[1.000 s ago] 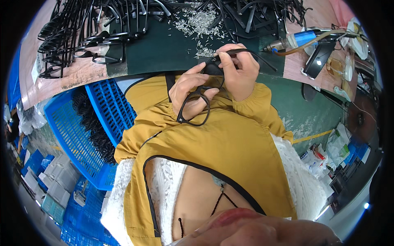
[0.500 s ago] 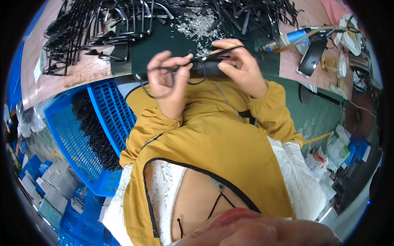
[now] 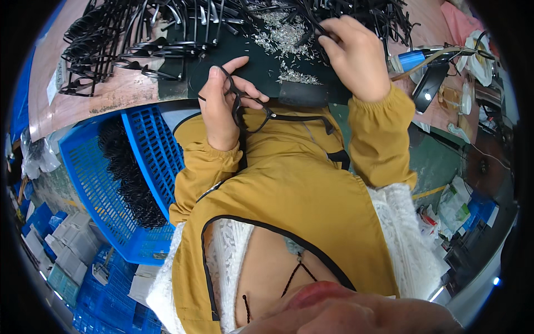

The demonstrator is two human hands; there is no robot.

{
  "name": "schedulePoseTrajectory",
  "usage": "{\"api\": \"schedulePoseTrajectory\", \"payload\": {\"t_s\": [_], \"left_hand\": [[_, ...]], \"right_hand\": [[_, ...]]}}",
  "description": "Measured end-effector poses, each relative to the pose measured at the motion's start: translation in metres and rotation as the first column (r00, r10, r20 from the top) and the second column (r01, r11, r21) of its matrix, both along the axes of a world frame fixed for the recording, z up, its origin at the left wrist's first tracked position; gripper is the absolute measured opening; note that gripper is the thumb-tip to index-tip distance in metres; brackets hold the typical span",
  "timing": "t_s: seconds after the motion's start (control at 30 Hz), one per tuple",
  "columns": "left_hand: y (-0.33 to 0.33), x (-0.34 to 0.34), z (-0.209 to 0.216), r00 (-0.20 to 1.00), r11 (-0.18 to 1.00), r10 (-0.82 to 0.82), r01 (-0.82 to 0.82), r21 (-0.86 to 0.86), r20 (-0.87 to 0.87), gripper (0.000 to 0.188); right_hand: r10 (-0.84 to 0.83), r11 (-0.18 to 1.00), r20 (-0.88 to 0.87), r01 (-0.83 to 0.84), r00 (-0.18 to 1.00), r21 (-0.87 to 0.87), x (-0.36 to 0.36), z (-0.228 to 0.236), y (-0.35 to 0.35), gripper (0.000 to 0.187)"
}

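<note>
My left hand (image 3: 218,114) holds a black eyeglass frame (image 3: 238,103) over the table's front edge, its fingers around the rims. From the frame's right side a black temple (image 3: 303,117) sticks out to the right above my lap. My right hand (image 3: 359,58) reaches to the far side of the dark mat, its thumb and fingers pinched on a black eyeglass temple (image 3: 318,26) at the edge of a heap of loose temples (image 3: 356,10). Left of that hand lies a scatter of tiny shiny slivers (image 3: 283,36), with a smaller pile by a dark block (image 3: 303,94).
Several black eyeglass frames (image 3: 92,50) stand in rows at the back left. A blue-handled tool (image 3: 411,59) with a cord and a dark phone-like slab (image 3: 431,88) lie at the right. Below the table's left edge stands a blue basket (image 3: 89,183) holding a mass of black parts.
My right hand has let go of the eyeglass frame and moved up and right to the temple heap. My left hand has turned the frame, and one temple now points right.
</note>
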State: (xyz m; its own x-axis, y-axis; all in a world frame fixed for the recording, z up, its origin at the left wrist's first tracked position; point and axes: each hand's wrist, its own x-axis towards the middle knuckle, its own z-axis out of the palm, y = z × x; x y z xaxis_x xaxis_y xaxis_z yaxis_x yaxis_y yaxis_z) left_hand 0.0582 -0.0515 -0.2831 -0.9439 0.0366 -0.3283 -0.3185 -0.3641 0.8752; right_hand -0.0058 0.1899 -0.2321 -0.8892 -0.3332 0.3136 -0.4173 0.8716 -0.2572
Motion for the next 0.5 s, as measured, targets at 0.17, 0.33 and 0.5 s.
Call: {"api": "schedulePoseTrajectory", "payload": {"t_s": [0.17, 0.33, 0.5], "left_hand": [[0.015, 0.012, 0.008, 0.754, 0.817, -0.566, 0.46, 0.347, 0.334, 0.058], [0.033, 0.02, -0.003, 0.678, 0.767, -0.626, 0.448, 0.458, 0.385, 0.046], [0.033, 0.022, -0.005, 0.716, 0.779, -0.597, 0.41, 0.476, 0.361, 0.04]], "right_hand": [[0.15, 0.555, 0.441, 0.294, 0.885, -0.778, 0.064, -0.045, -0.01, 0.008], [0.106, 0.679, 0.358, 0.195, 0.928, -0.708, 0.075, -0.07, -0.009, 0.01], [0.158, 0.574, 0.332, 0.188, 0.93, -0.797, 0.071, -0.069, -0.009, 0.01]]}}
